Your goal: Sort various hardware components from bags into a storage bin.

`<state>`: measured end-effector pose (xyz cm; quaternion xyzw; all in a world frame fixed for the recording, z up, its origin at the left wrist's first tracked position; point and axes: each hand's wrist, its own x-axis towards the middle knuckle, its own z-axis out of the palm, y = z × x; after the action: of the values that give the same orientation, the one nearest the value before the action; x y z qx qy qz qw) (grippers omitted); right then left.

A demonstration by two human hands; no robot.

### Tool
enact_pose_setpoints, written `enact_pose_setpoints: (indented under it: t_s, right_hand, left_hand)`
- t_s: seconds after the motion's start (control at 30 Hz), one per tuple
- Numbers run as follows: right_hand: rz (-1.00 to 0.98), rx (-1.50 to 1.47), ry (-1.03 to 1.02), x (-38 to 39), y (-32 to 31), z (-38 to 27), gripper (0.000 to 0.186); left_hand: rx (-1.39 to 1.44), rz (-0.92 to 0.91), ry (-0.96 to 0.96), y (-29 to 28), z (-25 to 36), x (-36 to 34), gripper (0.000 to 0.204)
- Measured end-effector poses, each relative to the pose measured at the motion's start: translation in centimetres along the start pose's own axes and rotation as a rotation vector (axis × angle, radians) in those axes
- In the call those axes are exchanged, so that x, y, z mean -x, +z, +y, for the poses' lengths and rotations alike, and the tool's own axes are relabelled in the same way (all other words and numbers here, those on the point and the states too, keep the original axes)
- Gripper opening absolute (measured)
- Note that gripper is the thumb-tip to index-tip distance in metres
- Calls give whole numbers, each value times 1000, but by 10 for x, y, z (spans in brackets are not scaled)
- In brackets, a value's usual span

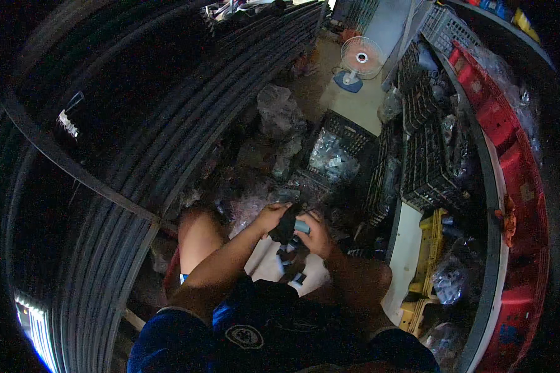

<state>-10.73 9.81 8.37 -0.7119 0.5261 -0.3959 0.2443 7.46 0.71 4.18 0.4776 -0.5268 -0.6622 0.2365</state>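
Note:
My left hand (271, 219) is closed on a dark cloth (285, 226) in front of my lap. My right hand (318, 235) grips a short grey-blue cylinder (302, 227), which looks like a piece of plastic pipe fitting. The cloth lies against the left side of this piece. Below my hands, several small grey-blue and dark pieces (285, 256) rest on a pale surface (264, 261) between my legs. Dim light hides the fingertips and the exact shape of the held piece.
Ahead stands a black crate (348, 132) holding clear plastic bags (331, 155). More black crates (426, 165) and yellow bins (430, 252) line the right side. Long dark pipes (168, 118) are racked on the left. A fan (359, 59) stands farther off.

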Motion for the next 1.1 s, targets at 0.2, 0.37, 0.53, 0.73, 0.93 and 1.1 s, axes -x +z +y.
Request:
enact_pose_setpoints:
  t_s: [0.2, 0.37, 0.53, 0.73, 0.93, 1.1]
  right_hand:
    - [-29, -244, 461, 17, 23, 15, 30]
    - [156, -987, 865, 40, 29, 47, 35]
    - [21, 455, -272, 27, 2, 59, 53]
    - [438, -702, 585, -39, -27, 27, 46]
    - [-346, 255, 262, -117, 83, 41, 37]
    - [-681, 322, 27, -164, 151, 45, 35]
  left_hand:
    - [127, -132, 73, 2, -6, 0, 41]
    - [6, -48, 260, 10, 6, 10, 29]
    - [-135, 187, 354, 19, 38, 37, 22]
    - [746, -95, 67, 11, 57, 56, 33]
    - [282, -442, 278, 14, 69, 78, 46]
    - [279, -427, 186, -4, 79, 75, 50]
